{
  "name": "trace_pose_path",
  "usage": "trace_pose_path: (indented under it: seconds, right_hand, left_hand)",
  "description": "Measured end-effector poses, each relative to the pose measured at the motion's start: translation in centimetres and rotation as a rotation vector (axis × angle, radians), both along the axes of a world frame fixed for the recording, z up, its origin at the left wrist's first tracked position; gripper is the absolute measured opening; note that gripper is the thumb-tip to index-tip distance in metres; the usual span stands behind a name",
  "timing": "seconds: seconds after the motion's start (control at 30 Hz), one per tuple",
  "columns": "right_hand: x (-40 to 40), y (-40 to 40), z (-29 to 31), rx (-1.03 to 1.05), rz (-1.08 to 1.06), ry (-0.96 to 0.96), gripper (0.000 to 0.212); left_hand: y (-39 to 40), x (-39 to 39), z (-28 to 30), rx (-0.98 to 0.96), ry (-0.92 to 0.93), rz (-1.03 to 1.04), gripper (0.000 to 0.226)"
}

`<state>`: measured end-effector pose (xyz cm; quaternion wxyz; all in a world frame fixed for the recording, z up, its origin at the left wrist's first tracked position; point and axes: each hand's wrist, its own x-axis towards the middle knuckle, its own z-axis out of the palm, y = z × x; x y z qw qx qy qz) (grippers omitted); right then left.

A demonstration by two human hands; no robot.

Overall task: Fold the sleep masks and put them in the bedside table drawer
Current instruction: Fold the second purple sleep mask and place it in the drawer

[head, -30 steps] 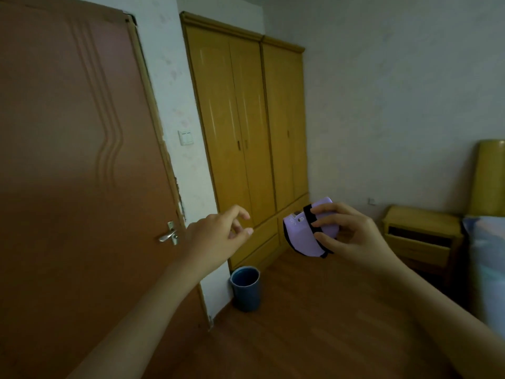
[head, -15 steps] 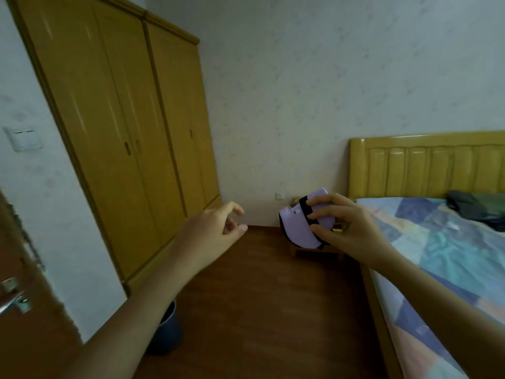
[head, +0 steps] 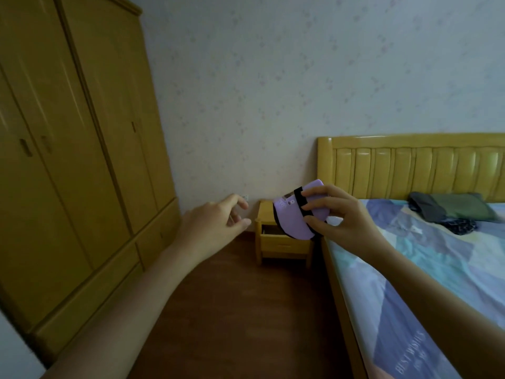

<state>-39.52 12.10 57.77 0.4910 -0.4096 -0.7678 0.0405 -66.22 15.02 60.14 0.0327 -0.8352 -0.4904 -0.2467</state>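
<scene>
A folded lilac sleep mask (head: pixel 291 218) with a black strap is held up in mid-air, my right hand (head: pixel 337 217) pinching it between thumb and fingers. Behind it, against the wall, stands the yellow wooden bedside table (head: pixel 276 242); its drawer (head: pixel 284 243) is pulled out a little, and the mask covers part of the opening. My left hand (head: pixel 211 224) hovers to the left of the mask with loosely curled, parted fingers and holds nothing.
A tall yellow wardrobe (head: pixel 76 149) fills the left side. The bed (head: pixel 426 269) with a patchwork sheet and wooden headboard runs along the right, dark folded clothes (head: pixel 448 212) lying near its head. Brown wood floor (head: pixel 240 310) lies between wardrobe and bed.
My view has swung right, from the door and wardrobe to the bedside table and bed. Both hands keep their pose, the mask still in my right hand.
</scene>
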Motion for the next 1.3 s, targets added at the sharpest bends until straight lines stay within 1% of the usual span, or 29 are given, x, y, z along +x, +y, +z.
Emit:
trace_pose_path:
  seconds: [0.17,0.27,0.4,0.47,0.57,0.7,0.87,1.1,1.2,1.3]
  right_hand:
    - [2.0,6.6,-0.6,0.01,-0.027,-0.011,0.029]
    - [3.2,11.2,-0.9,0.001,-0.055,-0.054,0.029]
    - [4.4,16.9,-0.9,-0.014,-0.086,-0.053,0.031]
    - [5.1,19.4,-0.9,-0.015,-0.106,-0.054,0.029]
    - [6.3,22.9,-0.9,-0.028,-0.141,-0.063,0.019]
    - [7.7,27.7,-1.0,-0.042,-0.156,-0.074,0.018]
    - [10.3,34.9,-2.0,-0.062,-0.141,-0.077,0.018]
    - [14.2,47.1,-3.0,-0.114,-0.111,-0.052,0.018]
    - [15.5,52.1,-3.9,-0.142,-0.084,-0.089,0.018]
    - [16.6,57.0,-5.3,-0.181,-0.066,-0.094,0.019]
  left_hand:
    - [8.0,1.9,-0.4,-0.013,-0.012,-0.023,0.023]
    - [12.9,3.0,-0.8,-0.017,-0.014,-0.059,0.02]
    - [19.8,4.4,-1.4,-0.057,-0.054,-0.096,0.02]
    - [22.8,5.3,-1.5,-0.066,-0.045,-0.098,0.021]
    - [26.5,6.6,-1.6,-0.076,-0.032,-0.11,0.023]
    - [31.4,8.0,-2.1,-0.097,-0.033,-0.12,0.023]
    - [38.4,10.3,-3.1,-0.126,-0.052,-0.124,0.022]
    - [49.4,14.0,-4.8,-0.163,-0.105,-0.074,0.023]
    - [53.8,15.5,-5.9,-0.174,-0.11,-0.065,0.023]
    - [58.5,16.7,-7.8,-0.232,-0.112,-0.056,0.023]
